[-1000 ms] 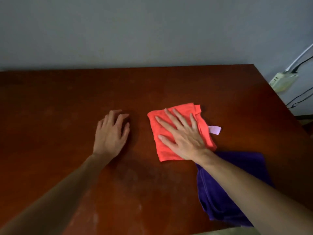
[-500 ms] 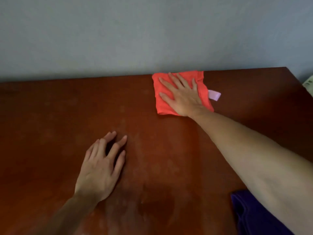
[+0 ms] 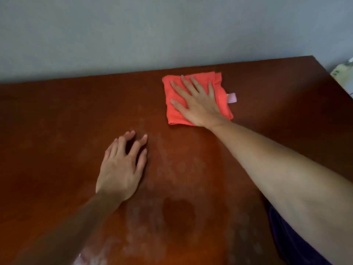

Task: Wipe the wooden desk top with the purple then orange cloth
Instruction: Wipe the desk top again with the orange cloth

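R hand (image 3: 198, 106) flat, fingers spread, pressing orange cloth (image 3: 173, 115) near desk (image 3: 57, 121) far edge.
Cloth pulled back slightly vs 0.5 s ago; L hand (image 3: 120, 169) still splayed on wood.

The surface (image 3: 57, 131) is dark reddish-brown wood with pale, cloudy smears across its near middle. A folded orange cloth (image 3: 175, 113) lies flat on it toward the far edge, a small pale tag (image 3: 231, 97) sticking out of the cloth's right side. Nearer than the orange cloth and to its right, a purple cloth (image 3: 286, 243) lies at the surface's near right edge, mostly hidden under a forearm.
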{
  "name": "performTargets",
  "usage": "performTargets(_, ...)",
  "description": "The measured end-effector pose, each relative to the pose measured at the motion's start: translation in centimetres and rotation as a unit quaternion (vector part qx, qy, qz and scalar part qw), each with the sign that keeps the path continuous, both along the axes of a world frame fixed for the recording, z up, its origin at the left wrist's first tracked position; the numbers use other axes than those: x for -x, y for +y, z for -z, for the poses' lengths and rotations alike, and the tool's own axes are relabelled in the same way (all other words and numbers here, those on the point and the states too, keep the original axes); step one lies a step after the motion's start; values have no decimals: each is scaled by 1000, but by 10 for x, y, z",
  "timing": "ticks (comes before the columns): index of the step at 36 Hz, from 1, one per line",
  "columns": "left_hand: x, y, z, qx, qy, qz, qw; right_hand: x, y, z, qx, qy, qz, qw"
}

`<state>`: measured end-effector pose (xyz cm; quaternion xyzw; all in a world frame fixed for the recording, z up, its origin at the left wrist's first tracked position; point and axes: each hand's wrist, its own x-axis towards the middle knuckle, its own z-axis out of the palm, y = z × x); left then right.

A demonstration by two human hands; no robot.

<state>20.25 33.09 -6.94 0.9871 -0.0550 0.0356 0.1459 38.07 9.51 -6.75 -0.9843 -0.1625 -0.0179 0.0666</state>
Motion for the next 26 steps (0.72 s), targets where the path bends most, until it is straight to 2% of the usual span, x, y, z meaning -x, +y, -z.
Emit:
performTargets(8, 7, -2, 1, -10, -59, -7, 998, 193, -19, 4, -12, -14, -30, 999)
performTargets(12, 29, -7, -3, 21, -52, -60, 997, 293, -44, 6, 3, -16, -46, 999)
performTargets(15, 58, -6, -7, 22, -57, -65, 996, 346, -49, 4, 9, -5, -59, 998)
performTargets(19, 86, 4, -9, -4, -42, -48, 998, 370, -39, 4, 0, 12, -42, 999)
performTargets(26, 77, 30, -13, -21, -14, -69, 997, 346, -26, 4, -17, 2, -32, 999)
